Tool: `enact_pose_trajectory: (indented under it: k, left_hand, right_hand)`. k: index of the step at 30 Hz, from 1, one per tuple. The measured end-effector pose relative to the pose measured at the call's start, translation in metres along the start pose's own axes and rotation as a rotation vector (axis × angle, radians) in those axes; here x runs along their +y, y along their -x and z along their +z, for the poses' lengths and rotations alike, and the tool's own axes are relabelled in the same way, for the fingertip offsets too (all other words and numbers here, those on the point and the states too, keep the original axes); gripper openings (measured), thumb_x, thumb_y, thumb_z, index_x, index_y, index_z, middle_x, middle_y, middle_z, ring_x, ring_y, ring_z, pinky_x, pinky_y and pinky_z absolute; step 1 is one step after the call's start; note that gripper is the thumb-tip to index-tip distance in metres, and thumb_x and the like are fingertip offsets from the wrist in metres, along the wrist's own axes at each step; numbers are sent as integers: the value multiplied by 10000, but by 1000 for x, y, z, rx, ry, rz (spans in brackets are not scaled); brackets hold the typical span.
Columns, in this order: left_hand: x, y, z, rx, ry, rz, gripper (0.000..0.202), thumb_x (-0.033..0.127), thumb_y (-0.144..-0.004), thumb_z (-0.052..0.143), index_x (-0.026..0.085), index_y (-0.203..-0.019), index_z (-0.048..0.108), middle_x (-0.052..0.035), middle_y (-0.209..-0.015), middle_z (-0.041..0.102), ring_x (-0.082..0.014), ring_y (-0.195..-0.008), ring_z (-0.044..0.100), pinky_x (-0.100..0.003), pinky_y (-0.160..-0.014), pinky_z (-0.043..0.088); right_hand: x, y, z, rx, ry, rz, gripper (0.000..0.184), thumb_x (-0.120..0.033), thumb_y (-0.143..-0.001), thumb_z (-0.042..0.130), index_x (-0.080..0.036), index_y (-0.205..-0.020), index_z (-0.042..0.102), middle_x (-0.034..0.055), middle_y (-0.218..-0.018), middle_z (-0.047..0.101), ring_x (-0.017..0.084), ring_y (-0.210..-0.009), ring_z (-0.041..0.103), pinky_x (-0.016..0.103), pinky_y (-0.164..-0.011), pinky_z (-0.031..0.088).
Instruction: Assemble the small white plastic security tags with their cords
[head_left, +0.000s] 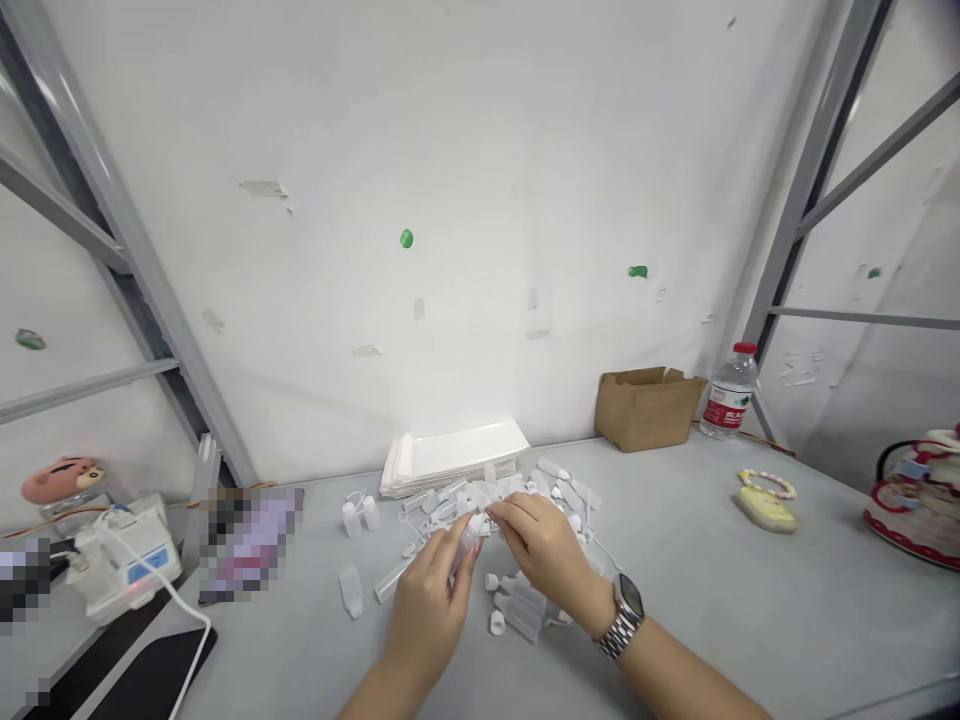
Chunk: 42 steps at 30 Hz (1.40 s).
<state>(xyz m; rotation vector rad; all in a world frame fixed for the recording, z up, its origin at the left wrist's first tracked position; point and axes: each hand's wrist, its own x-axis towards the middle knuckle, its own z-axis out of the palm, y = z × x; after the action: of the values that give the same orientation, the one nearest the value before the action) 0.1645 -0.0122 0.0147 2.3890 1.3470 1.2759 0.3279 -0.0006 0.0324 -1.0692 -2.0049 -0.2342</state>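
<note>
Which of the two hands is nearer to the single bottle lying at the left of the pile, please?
The left hand. It is just to the right of that single bottle; the right hand is farther right, beyond the left one.

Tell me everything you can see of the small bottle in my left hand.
The small bottle is translucent and looks like plastic, with a white part at its top. Your left hand grips it between thumb and fingers, above the table, tilted with its top up and to the right. Your right hand has its fingertips at that top, so whether a cap is fitted can't be told. Your left fingers hide much of the body.
</note>
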Motion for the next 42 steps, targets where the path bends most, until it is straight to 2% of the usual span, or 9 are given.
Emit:
enact_pose_trajectory:
  k: [6,12,17,24,34,42]
  left_hand:
    - [-2,-1,2,68,-19,10,320,272,-859,404,240,-1161,506,-67,-949,653,-178,-799,634,-269,-614,527]
    - [-3,-1,3,110,-38,35,319,283,-853,414,250,-1153,519,-63,-940,663,-184,-807,642,-268,-610,533]
    - [-3,0,2,103,-37,32,320,278,-850,417,239,-1151,519,-67,-943,660,-188,-829,639,-269,-619,536]
    - [-4,0,3,82,-25,22,316,264,-852,416,229,-1151,512,-72,-943,655,-188,-837,634,-282,-645,536]
    - [-3,0,3,78,-27,30,313,267,-859,401,231,-1152,507,-73,-900,653,-183,-783,636,-286,-634,535]
    - [-4,0,3,70,-36,36,316,271,-855,410,235,-1151,512,-64,-889,652,-186,-812,633,-273,-621,529]
  right_hand:
    - [-4,-2,-3,11,-245,176,205,-205,-871,415,-200,-950,604,38,-766,590,131,-625,538,257,-601,459]
    - [0,-5,-3,109,-356,307,227,-198,-848,443,-207,-977,630,25,-711,556,127,-600,522,244,-544,456]
    - [-2,-5,-3,94,-459,297,261,-165,-834,451,-220,-1013,632,22,-716,547,129,-631,523,241,-549,459]
    - [-5,-2,-2,9,-475,285,300,-137,-840,429,-229,-1064,607,35,-785,565,132,-684,534,256,-608,461]
    - [-5,-2,-2,32,-462,254,290,-131,-834,441,-229,-1036,625,26,-754,574,131,-680,540,244,-603,464]
    - [-4,-1,1,21,-477,294,272,-141,-825,454,-212,-1009,641,23,-732,572,131,-661,533,250,-605,456]
